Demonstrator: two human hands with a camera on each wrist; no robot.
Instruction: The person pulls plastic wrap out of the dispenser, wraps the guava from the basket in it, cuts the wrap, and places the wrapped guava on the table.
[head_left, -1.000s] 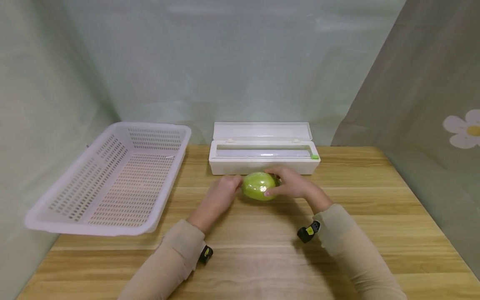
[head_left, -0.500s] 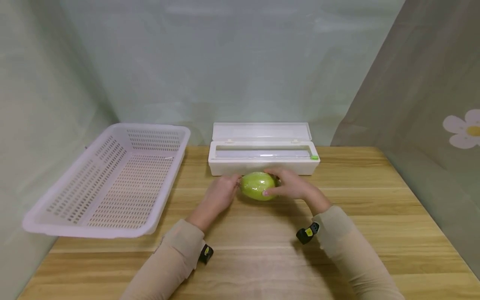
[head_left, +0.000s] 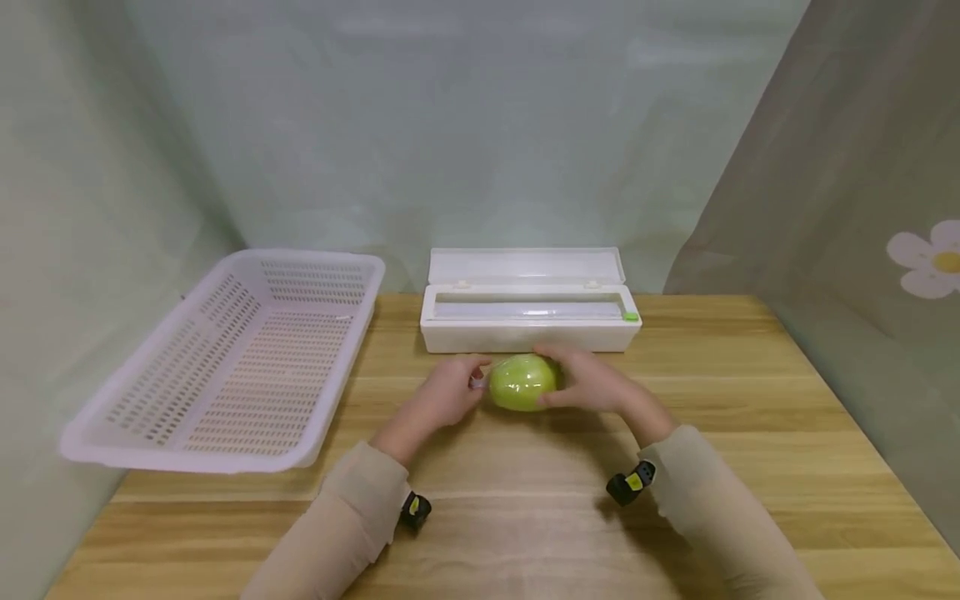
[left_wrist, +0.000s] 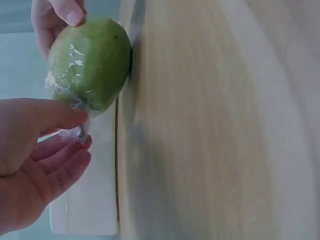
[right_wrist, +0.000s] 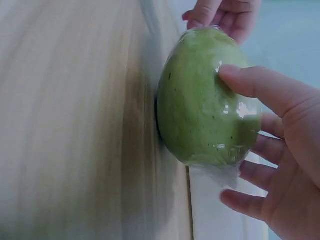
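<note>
A green mango [head_left: 522,383] wrapped in clear cling film lies on its side on the wooden table. My left hand [head_left: 450,390] pinches a gathered end of the film [left_wrist: 77,132] between thumb and fingers, at the mango's left end. Around the right end, my right hand [head_left: 596,382] holds the mango, its thumb on the near side and fingers on the far side. In the right wrist view a loose tail of film [right_wrist: 217,174] sticks out beside the right fingers. Just behind the mango stands a white cling film dispenser [head_left: 525,337] with its lid raised.
A white perforated plastic basket [head_left: 187,460] stands on the left of the table. The dispenser has a green slider [head_left: 630,317] at its right end. Fabric walls [head_left: 480,150] enclose the back and sides of the table [head_left: 510,533].
The mango has shifted slightly right and nearer to me, along with the right hand. The left hand has turned a little, so that the pinched film shows between its thumb and fingers.
</note>
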